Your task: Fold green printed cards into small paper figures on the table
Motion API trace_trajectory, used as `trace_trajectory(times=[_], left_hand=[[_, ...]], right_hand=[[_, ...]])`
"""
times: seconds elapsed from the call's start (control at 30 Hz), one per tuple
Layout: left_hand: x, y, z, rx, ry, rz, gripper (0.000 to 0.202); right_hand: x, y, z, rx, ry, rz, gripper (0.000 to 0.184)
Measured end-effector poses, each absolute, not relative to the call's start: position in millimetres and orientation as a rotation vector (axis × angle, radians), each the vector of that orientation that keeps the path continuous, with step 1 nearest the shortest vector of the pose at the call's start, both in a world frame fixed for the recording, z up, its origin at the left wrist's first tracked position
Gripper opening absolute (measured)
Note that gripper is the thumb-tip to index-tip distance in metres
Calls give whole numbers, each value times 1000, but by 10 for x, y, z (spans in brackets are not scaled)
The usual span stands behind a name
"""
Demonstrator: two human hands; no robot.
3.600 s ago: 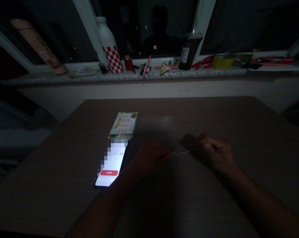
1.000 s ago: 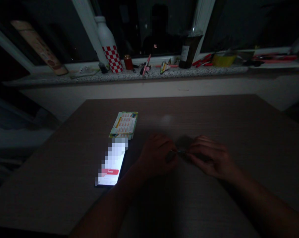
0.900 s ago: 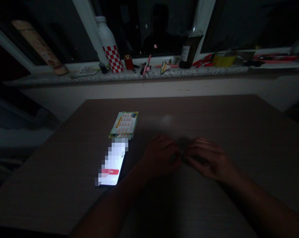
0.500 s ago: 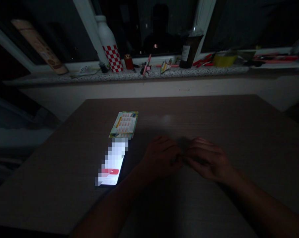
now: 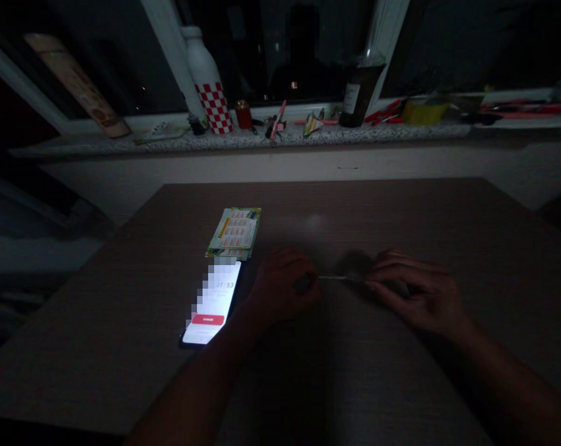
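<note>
Whitish thin stick-like object (image 5: 332, 277) is pinched by the left hand (image 5: 284, 282), right of frame centre; right hand (image 5: 419, 291) bent at its far end, grip unclear. Two-handed handling judged under way; steady hold called for.

Thin pale item (image 5: 333, 277), approx. straight & horiz., held at one end in L hand (image 5: 284, 282), other end twd R hand (image 5: 417, 288), too dim to ID.

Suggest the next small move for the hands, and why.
Probably bring the right hand slightly closer to the left hand: a thin pale item juts from the left's pinch toward the right, and it is too dark to tell whether the right grips it.
</note>
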State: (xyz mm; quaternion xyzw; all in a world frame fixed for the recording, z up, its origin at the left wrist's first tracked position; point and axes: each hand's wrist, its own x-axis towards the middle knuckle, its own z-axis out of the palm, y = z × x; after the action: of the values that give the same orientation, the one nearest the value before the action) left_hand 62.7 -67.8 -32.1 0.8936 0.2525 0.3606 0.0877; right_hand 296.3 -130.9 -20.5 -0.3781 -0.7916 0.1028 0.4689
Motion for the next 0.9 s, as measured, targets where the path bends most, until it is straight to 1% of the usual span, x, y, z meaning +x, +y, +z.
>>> trace_trajectory(times=[0.4, 0.63, 0.7, 0.77, 0.9], left_hand=[[551, -689, -180, 2607, 790, 1149, 2], [435, -685, -147, 2472, 962, 1186, 4], [477, -721, -137, 2486, 939, 1177, 4], [537, -756, -139, 2561, 877, 1143, 10], [604, -763, -179, 2611, 799, 1136, 6]], right_hand=[[2977, -1299, -190, -908, -1949, 274, 18], [3016, -1304, -179, -991, -1898, 271, 11], [2996, -1300, -179, -991, -1911, 263, 11], [2965, -1297, -175, -963, -1926, 257, 13], [2927, -1292, -161, -933, -1938, 244, 14]])
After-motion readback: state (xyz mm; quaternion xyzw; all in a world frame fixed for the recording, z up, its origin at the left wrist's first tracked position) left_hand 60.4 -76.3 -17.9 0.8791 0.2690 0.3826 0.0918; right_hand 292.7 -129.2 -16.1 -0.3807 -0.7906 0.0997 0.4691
